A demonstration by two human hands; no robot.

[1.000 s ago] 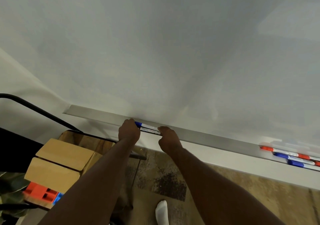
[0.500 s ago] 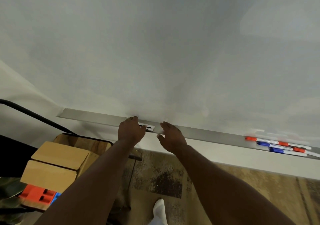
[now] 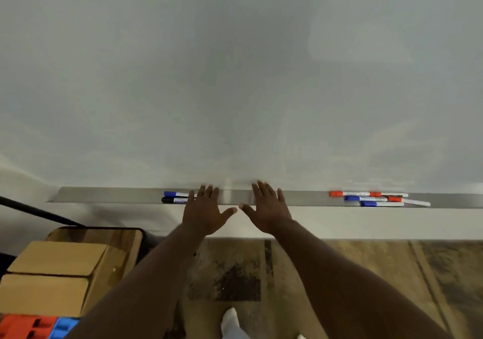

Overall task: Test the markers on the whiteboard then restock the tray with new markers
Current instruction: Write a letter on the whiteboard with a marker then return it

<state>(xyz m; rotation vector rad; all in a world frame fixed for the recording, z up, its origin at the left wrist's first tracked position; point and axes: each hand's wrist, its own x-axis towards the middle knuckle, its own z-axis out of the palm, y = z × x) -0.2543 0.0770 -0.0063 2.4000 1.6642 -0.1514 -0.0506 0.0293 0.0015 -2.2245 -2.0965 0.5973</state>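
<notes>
— Hands?
— Left hand (image 3: 206,214) and right hand (image 3: 266,212), fingers spread, over the tray (image 3: 109,195).
— Markers?
— Blue marker (image 3: 173,194) and black marker (image 3: 173,200) at the left hand's ten o'clock; marker pile (image 3: 371,199) at the right hand's three.

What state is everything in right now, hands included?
Left hand: open, fingers spread, holding nothing.
Right hand: open, holding nothing.
Blue marker: capped, lying in tray.
Black marker: capped, lying in tray.
Marker pile: lying jumbled in tray.
Whiteboard: blank.
Cardboard boxes: closed.

Your tray (image 3: 104,195) carries a blue marker (image 3: 173,194) and a black marker (image 3: 170,200) beside your left fingers (image 3: 207,192); red and blue markers (image 3: 366,198) lie well right.
</notes>
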